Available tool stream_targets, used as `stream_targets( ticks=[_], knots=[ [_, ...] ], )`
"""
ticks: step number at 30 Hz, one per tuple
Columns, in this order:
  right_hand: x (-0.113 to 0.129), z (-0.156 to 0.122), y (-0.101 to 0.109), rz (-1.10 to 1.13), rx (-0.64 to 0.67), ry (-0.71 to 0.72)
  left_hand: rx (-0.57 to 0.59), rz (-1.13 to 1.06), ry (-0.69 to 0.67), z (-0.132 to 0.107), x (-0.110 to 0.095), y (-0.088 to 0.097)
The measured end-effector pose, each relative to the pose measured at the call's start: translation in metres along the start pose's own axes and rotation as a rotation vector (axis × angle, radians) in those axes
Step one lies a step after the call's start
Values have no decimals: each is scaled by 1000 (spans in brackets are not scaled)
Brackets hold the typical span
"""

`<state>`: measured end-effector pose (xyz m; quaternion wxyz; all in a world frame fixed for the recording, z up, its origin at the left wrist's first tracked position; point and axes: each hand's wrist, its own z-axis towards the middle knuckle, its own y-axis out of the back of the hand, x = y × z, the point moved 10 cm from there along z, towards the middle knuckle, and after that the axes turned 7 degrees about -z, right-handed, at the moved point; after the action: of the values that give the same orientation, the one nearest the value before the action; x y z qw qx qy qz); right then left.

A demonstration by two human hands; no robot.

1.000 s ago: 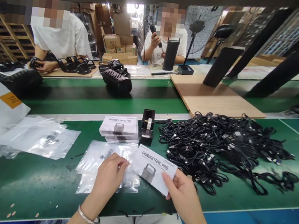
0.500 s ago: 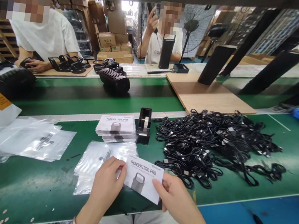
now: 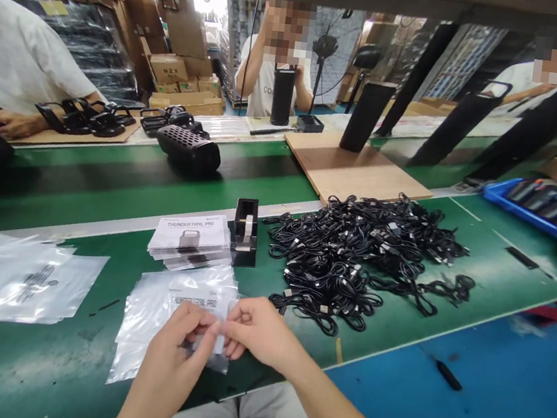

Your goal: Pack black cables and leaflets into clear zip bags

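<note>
Both my hands meet over a pile of clear plastic bags [image 3: 145, 318] on the green table. My left hand [image 3: 168, 357] pinches the top bag. My right hand [image 3: 257, 331] pinches a white "Thunder Trail Pro" leaflet [image 3: 197, 304], which now lies partly inside that bag behind the plastic. A stack of the same leaflets [image 3: 189, 239] sits just beyond, beside a black tape dispenser [image 3: 245, 229]. A big heap of coiled black cables [image 3: 353, 258] lies to the right of my hands.
More clear bags [image 3: 19, 280] lie at the left. A black speaker [image 3: 187, 148] rests on the belt beyond; a wooden board [image 3: 353, 170] holds tall black speakers. People work across the belt. A blue tray [image 3: 540, 208] stands at right.
My right hand carried the leaflet left to the bag held by my left hand, and it now sits partly inside. The view has swung to the right.
</note>
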<state>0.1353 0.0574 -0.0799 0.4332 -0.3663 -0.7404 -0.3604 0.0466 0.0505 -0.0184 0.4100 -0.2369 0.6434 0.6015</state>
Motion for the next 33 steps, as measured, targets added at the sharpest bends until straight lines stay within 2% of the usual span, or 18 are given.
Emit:
stream_targets(
  ticks=[3,5,8,10,13,16,19,21,23,25,27,28,30,33],
  knots=[
    [19,11,-7,-354,-134,93,28,-54,8,2,3,-3],
    [31,7,-4,-434,-195,126,15,-73,26,4,7,-2],
    [46,-16,19,-797,-297,145,-24,-71,86,6,17,2],
    [44,-33,44,-1168,-370,56,-28,-47,127,6,23,2],
    [34,-43,69,-1467,-362,-22,-15,-10,173,7,29,-2],
    [29,-35,66,-1526,-278,109,-13,10,187,9,32,-6],
    [35,-24,59,-1412,-264,259,-20,33,178,11,32,-8],
    [46,-22,62,-1154,-340,335,-17,44,179,11,32,-9],
    [52,-24,71,-737,-444,374,-14,55,174,12,30,-9],
    [43,-24,76,-236,-495,351,-14,72,166,12,27,-9],
    [24,-17,67,185,-455,276,-19,83,160,12,25,-8],
    [14,-13,59,326,-417,231,-20,82,158,13,25,-8],
    [-2,-9,46,439,-362,149,-30,64,162,13,27,-7],
    [-18,-15,41,345,-309,87,-76,15,188,11,34,-2]
  ],
)
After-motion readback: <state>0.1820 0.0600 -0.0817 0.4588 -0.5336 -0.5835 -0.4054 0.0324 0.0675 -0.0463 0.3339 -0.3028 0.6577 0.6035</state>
